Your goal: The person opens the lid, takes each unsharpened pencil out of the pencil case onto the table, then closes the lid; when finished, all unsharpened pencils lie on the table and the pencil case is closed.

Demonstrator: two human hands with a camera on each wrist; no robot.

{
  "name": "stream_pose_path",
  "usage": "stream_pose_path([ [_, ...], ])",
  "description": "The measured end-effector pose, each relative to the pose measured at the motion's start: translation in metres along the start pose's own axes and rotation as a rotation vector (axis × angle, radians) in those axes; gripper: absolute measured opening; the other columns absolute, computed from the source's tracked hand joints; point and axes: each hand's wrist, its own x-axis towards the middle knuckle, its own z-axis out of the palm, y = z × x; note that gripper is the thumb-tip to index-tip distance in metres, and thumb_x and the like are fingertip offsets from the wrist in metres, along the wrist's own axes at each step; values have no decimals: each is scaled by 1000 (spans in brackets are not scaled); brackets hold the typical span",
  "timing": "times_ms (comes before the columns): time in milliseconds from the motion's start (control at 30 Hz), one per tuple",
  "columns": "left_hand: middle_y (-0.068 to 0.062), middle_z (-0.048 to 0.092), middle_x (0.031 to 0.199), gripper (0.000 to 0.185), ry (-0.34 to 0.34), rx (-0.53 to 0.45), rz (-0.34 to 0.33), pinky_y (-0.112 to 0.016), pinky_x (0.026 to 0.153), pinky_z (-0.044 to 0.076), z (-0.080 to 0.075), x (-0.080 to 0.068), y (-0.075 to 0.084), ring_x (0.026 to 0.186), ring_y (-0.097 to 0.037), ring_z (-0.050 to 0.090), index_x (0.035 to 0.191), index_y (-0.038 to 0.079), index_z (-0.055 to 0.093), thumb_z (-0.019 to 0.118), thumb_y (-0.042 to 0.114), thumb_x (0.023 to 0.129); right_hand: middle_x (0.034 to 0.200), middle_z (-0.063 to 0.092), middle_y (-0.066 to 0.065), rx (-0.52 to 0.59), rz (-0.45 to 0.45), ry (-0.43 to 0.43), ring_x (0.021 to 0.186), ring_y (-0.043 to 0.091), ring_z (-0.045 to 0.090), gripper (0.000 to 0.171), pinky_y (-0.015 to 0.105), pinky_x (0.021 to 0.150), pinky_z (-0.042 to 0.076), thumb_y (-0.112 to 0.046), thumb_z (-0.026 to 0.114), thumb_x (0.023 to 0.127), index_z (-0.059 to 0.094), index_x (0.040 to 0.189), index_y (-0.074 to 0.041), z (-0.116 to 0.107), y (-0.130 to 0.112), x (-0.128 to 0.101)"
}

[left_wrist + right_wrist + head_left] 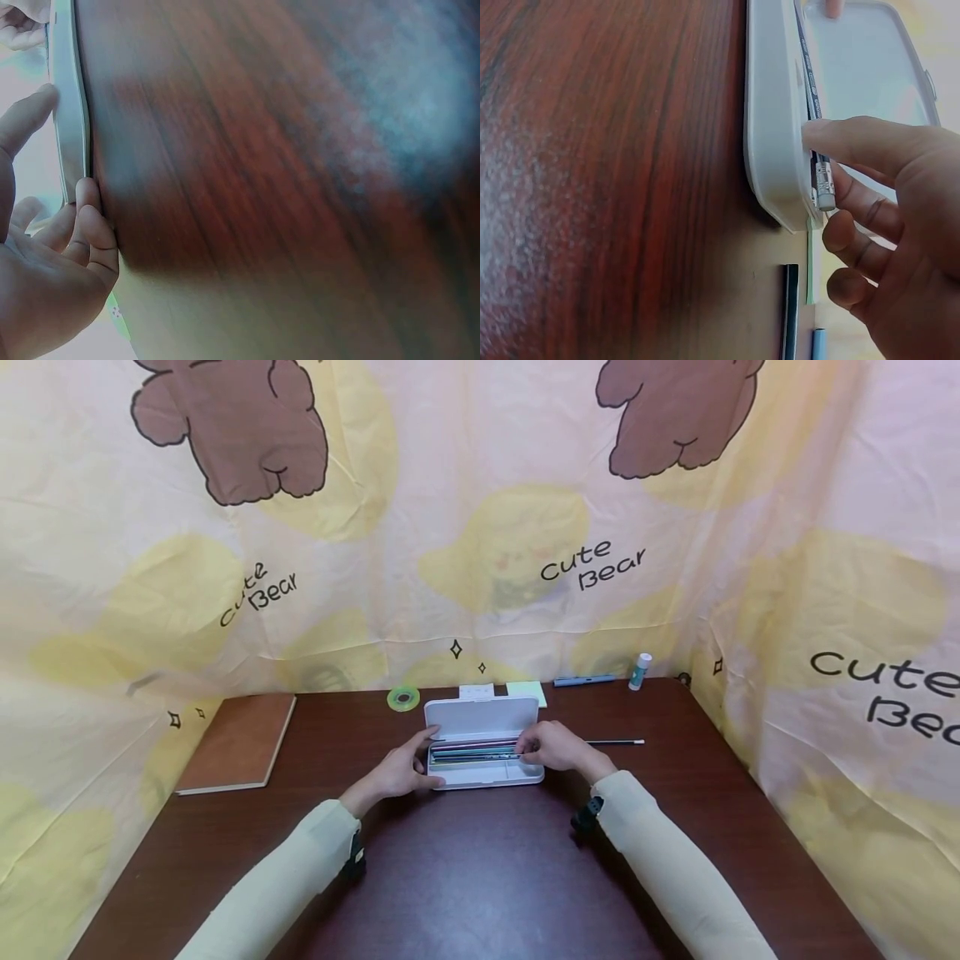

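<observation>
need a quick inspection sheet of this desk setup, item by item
surface: dark wood table, bare in front.
job's things: white pencil case open, pencils lying inside.
clutter: brown notebook, green tape roll, sticky notes, blue pen, glue stick, black pencil right of the case.
grippers: left hand steadies the case's left end, fingers straight; right hand pinches a pencil at the case's right end.
cables: nothing seen.
surroundings: bear-print cloth on three sides.

A dark wooden table (480, 877) fills the lower frame; a pale yellow bear-print cloth (480, 527) walls in the back and both sides.
</observation>
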Motion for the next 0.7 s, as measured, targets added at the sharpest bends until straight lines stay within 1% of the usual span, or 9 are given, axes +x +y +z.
stream_pose_path([
  [200, -8, 58, 141, 97, 3, 14, 22, -27, 71, 45, 0, 0, 2, 79, -14, 54, 157, 28, 29, 87, 30, 78, 87, 70, -9, -6, -73, 57, 81, 10, 58, 6, 31, 78, 48, -16, 75, 89, 77, 91, -21, -4, 6, -4],
  [300, -8, 58, 141, 97, 6, 16, 20, -27, 70, 45, 0, 0, 2, 79, -13, 54, 156, 28, 29, 87, 31, 78, 91, 72, -8, -6, -85, 74, 82, 10, 58, 6, 31, 79, 48, -16, 75, 89, 78, 92, -21, -7, 10, -7],
  [400, -7, 58, 141, 97, 6, 18, 14, -27, 71, 45, 0, 0, 2, 79, -14, 54, 156, 29, 29, 87, 32, 78, 98, 74, -6, 4, -69, 87, 87, 12, 59, 7, 33, 83, 49, -17, 76, 89, 79, 94, -21, -11, 13, -10],
  [467, -7, 57, 141, 98, 7, 18, 11, -27, 71, 44, 0, 0, 2, 79, -14, 53, 156, 29, 29, 87, 32, 78, 103, 75, -4, 24, -63, 90, 91, 15, 60, 8, 37, 86, 50, -17, 75, 89, 79, 97, -20, -16, 16, -13],
  [533, -7, 57, 141, 98, 4, 15, 6, -27, 71, 44, 0, 0, 2, 79, -14, 53, 157, 29, 29, 87, 32, 78, 105, 75, -4, 39, -34, 89, 95, 17, 60, 10, 40, 90, 50, -19, 75, 90, 79, 99, -21, -20, 20, -16],
  [700, -6, 56, 142, 99, -3, 5, -8, -28, 71, 45, 0, 0, 2, 79, -15, 54, 157, 31, 27, 86, 32, 78, 105, 74, -4, 58, 20, 89, 98, 19, 59, 10, 44, 93, 50, -22, 74, 91, 77, 100, -25, -33, 30, -25],
])
